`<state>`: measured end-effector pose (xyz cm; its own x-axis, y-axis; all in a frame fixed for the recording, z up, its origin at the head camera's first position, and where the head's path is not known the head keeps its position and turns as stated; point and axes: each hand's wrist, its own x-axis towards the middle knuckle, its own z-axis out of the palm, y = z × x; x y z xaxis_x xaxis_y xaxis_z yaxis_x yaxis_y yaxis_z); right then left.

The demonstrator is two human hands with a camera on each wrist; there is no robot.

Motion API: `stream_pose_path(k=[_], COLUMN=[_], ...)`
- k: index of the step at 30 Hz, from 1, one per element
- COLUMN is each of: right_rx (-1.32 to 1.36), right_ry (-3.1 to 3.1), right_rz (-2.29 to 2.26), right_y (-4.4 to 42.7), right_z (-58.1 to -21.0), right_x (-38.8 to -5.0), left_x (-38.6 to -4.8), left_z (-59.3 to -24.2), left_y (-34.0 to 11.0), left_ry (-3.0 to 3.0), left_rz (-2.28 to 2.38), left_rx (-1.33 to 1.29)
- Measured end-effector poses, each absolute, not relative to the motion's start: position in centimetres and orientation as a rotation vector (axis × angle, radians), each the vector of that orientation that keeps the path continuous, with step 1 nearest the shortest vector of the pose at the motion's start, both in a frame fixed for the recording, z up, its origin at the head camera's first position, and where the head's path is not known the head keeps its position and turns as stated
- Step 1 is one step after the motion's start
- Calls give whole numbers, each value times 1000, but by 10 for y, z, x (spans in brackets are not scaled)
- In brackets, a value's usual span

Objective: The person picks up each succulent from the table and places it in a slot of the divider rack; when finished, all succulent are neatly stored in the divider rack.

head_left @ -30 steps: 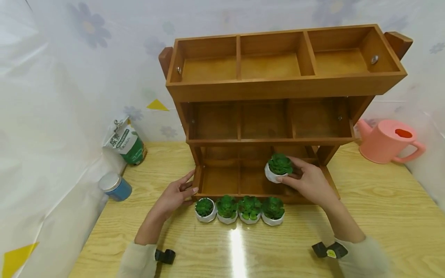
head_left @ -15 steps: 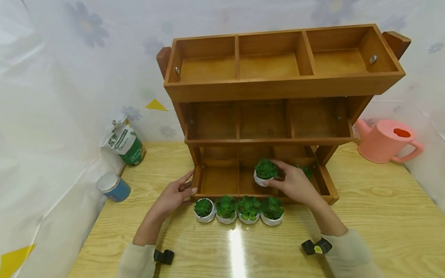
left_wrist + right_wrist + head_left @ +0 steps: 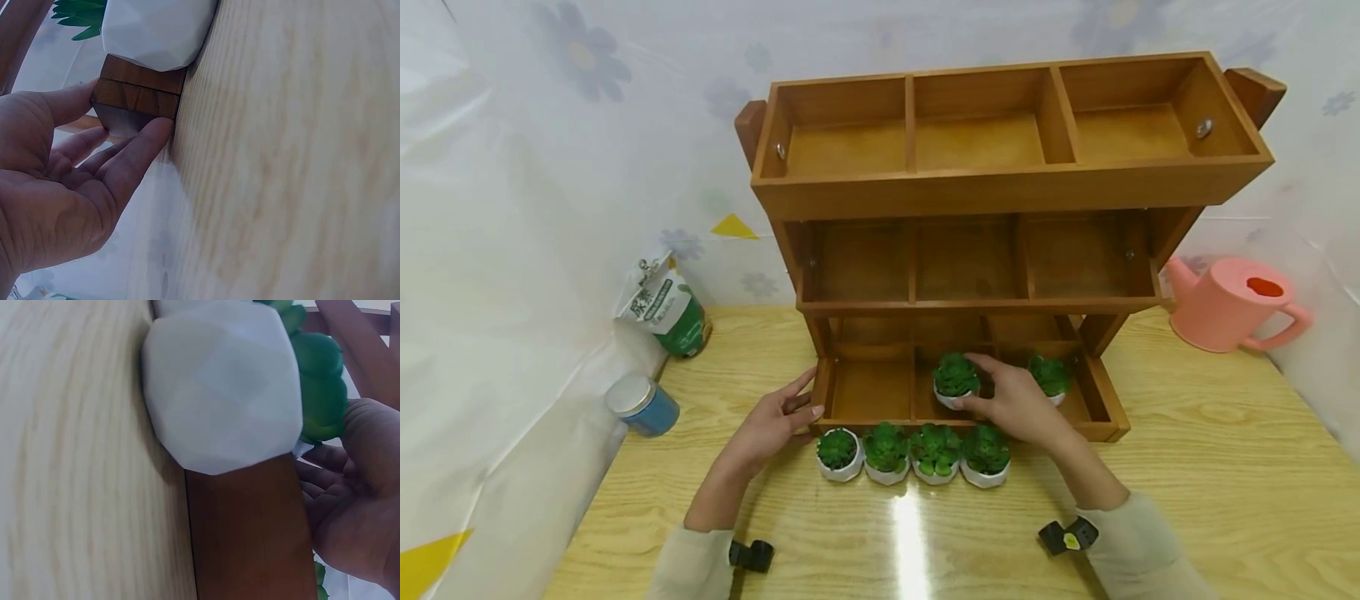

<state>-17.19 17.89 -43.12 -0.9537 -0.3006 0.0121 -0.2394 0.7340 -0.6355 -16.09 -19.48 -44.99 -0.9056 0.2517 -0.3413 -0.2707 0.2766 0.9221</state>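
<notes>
The thumb and fingers of the right hand (image 3: 1018, 407) are pinching the white pot of a green succulent (image 3: 957, 377), narrowed to the width of its sides, and that plant is hovering upright in or just above the middle compartment (image 3: 927, 408) of the bottom tier; whether its base is touching the wood, I cannot tell. The left hand (image 3: 775, 421) is resting its loosely extended thumb and fingers against the left end of the same tier. Just right of the held plant, a second succulent (image 3: 1051, 377) is sitting in the right compartment (image 3: 1081, 410), partly hidden by the right hand. In front, 4 more potted succulents (image 3: 887, 452) are standing side by side on the wood-grain table (image 3: 842, 542), close along the front board. Above, the brown wooden planter stand (image 3: 1000, 192) is rising in 3 tiers, the top 2 showing 3 compartments each. Farther out to the left, a blue jar (image 3: 655, 412) with a silvery lid is standing near a green-and-white bag (image 3: 673, 312) that is wearing a metal clip (image 3: 644, 268). On the far right, a pink watering can (image 3: 1217, 304) is standing beside the stand.
</notes>
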Motion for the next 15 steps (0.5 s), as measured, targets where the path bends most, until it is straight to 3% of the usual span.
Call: stream_pose_path(k=[15], right_rx=[-517], right_ry=[2946], right_rz=[-934], right_y=[168], right_z=[-439], right_x=[-170], left_x=[-159], left_z=[-448], left_y=[-195], left_ry=[2139], left_rz=[1661], left_rx=[-2])
